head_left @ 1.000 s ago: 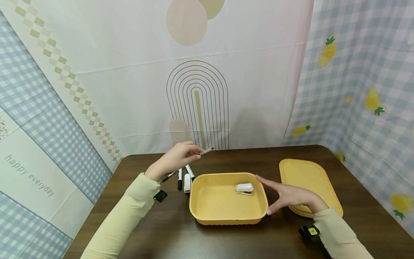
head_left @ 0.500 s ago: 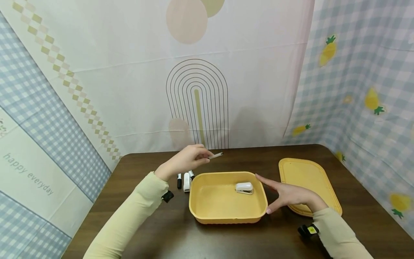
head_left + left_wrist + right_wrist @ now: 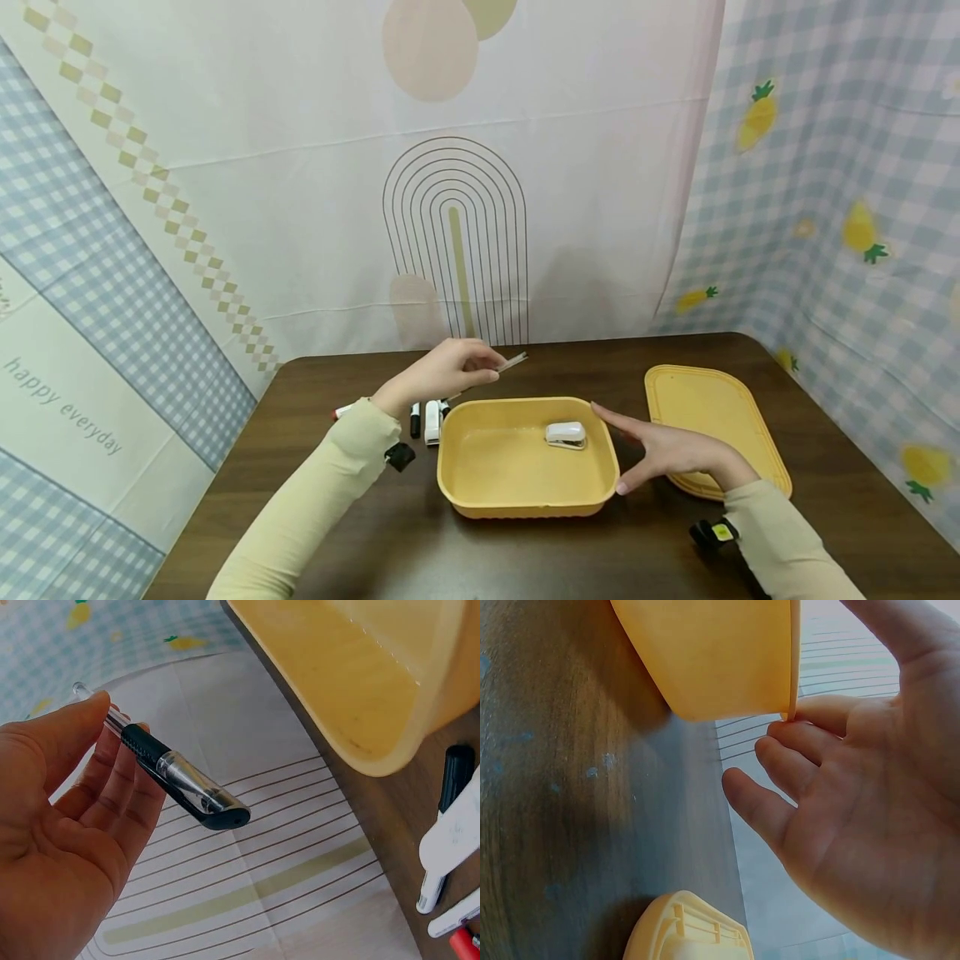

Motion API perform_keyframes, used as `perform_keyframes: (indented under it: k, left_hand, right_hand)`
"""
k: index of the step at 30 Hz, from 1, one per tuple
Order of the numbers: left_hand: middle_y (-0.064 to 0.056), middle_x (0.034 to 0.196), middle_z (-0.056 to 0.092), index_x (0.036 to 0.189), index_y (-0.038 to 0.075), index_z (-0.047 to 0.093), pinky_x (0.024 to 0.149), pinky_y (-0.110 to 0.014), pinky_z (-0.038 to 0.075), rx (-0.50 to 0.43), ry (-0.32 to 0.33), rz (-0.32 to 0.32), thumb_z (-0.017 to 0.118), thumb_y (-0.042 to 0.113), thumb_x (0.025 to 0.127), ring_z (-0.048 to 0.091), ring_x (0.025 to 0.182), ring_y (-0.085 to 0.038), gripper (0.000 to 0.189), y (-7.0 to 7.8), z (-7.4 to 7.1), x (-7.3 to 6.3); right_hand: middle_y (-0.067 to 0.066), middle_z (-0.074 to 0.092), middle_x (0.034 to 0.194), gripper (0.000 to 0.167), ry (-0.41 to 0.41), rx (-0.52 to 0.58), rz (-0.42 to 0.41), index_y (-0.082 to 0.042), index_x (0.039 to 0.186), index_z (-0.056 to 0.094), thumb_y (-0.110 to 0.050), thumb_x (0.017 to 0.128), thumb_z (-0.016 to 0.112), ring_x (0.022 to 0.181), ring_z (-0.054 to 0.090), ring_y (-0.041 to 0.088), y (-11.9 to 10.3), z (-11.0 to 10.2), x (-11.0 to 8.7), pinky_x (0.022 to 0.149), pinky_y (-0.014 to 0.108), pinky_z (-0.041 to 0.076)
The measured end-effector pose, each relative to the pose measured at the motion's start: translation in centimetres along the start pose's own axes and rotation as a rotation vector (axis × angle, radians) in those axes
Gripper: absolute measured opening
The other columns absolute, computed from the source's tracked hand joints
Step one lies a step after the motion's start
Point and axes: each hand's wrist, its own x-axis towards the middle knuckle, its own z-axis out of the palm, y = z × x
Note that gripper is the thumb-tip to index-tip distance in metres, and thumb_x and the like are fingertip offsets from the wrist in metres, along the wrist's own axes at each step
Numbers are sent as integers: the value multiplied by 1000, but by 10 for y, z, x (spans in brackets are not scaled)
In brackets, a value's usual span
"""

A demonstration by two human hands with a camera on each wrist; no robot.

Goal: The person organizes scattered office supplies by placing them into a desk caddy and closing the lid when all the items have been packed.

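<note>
— Pen (image 3: 150,746) status?
— Pinched by thumb and fingers of left hand (image 3: 442,371), raised, seen beyond far rim of yellow box (image 3: 528,507). Slightly further right than half a second ago.
— Upshot?
— Probably clear of markers (image 3: 416,421) at left; nearer box, but apparently outside rim.
— Edges, room?
— Right hand (image 3: 671,452) unmoved at box's right end, thumb and forefinger spread wide. White stapler (image 3: 565,432) inside, toward right wall; most floor space left of it.

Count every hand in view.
2: the left hand, pinching a pen near the far-left corner of the yellow box, and the right hand, at the box's right side. No others show.
</note>
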Motion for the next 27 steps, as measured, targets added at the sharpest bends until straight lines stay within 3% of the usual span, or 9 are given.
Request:
perform_keyframes:
  k: [6, 14, 27]
  left_hand:
    - [1, 113, 69, 123, 9, 71, 80, -27, 54, -24, -11, -13, 64, 21, 101, 65, 94, -8, 26, -3, 7, 5]
    - [2, 108, 71, 120, 12, 72, 78, -25, 54, -22, -57, -40, 65, 19, 100, 65, 89, -6, 22, -5, 21, 12]
    - [-4, 112, 71, 122, 7, 71, 84, -22, 52, 42, -155, 51, 64, 14, 100, 65, 98, -10, 24, 1, 42, 25]
  right_hand:
    - [22, 7, 166, 115, 4, 1, 2, -10, 163, 6, -28, 82, 85, 146, 16, 53, 0, 0, 0, 112, 68, 22]
    - [23, 8, 166, 116, 7, -16, 2, -9, 163, 6, -29, 81, 86, 145, 17, 53, 0, 0, 0, 112, 68, 23]
    - [23, 7, 166, 115, -7, 12, 9, -10, 163, 4, -28, 82, 85, 146, 16, 52, 2, -1, -1, 111, 69, 22]
